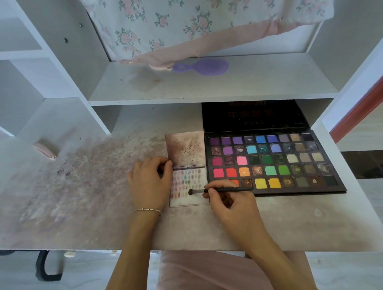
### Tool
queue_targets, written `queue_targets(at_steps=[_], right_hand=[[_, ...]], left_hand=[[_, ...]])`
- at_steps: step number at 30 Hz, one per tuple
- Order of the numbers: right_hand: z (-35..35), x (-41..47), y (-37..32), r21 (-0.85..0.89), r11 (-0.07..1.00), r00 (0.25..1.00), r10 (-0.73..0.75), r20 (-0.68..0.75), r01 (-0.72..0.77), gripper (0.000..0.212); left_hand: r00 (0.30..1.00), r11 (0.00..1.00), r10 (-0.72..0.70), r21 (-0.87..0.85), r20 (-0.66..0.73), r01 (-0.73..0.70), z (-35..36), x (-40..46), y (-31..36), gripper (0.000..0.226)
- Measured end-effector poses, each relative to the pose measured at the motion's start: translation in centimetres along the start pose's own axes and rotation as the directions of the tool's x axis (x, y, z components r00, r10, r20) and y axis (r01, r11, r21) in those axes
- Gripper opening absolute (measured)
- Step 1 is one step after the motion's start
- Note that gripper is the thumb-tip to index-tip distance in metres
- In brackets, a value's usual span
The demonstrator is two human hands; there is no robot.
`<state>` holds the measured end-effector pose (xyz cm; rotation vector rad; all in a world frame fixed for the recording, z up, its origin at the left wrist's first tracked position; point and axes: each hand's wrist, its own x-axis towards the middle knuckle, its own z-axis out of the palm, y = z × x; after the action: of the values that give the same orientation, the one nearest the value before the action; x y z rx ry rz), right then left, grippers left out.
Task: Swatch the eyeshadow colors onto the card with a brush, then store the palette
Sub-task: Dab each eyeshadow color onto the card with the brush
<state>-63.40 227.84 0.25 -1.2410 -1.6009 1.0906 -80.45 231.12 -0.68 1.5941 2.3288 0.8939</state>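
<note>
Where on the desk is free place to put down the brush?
Free: the desk in front of the palette, right of the right hand; also the stained stretch left of the left hand. Crowded: around the card, between both hands.

Right hand (230, 200) covers bottom-left pans of palette (272, 163) and part of brush (221, 190) handle. Lid lettering too dim to read. Swatches on card (188, 184) too small to distinguish. Card's left edge hidden under left hand (150, 181). Shelf (212, 84) hides lid top.
</note>
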Motion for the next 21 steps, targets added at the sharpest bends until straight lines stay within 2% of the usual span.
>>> queue_targets(at_steps=[21], right_hand=[[0.07, -0.07, 0.21, 0.008, 1.000, 1.000, -0.018, 0.003, 0.018, 0.032]], left_hand=[[1.000, 0.999, 0.000, -0.032, -0.023, -0.001, 0.16, -0.09, -0.17, 0.016]])
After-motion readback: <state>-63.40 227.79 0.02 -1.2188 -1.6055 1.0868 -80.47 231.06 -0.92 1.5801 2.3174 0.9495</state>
